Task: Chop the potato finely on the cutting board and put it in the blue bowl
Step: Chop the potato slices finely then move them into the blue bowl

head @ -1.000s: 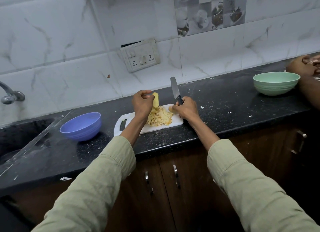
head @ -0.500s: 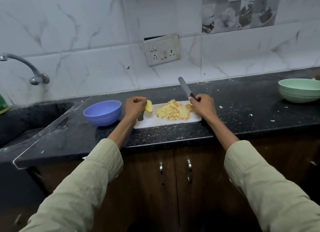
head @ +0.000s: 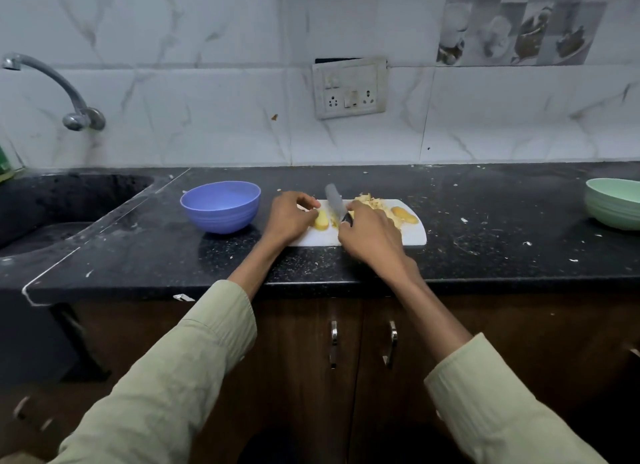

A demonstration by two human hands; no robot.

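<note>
A white cutting board (head: 414, 237) lies on the black counter. My left hand (head: 289, 218) holds a yellow potato piece (head: 321, 220) down on the board's left part. My right hand (head: 370, 233) grips a knife (head: 335, 202) by its black handle, and the grey blade stands just right of that piece. Behind my right hand lies a heap of chopped potato (head: 374, 203), and a larger potato piece (head: 404, 214) rests at the board's right end. The blue bowl (head: 220, 206) stands left of the board, and nothing shows inside it.
A black sink (head: 52, 207) with a steel tap (head: 69, 96) is at the far left. A green bowl (head: 614, 202) stands at the right edge of the counter (head: 502, 228), which is strewn with small potato scraps. Brown cabinet doors sit below the counter's front edge.
My left hand has set its potato piece down on the board. My right hand has swung the knife left across the board to it. The view has shifted, showing more of the sink.
</note>
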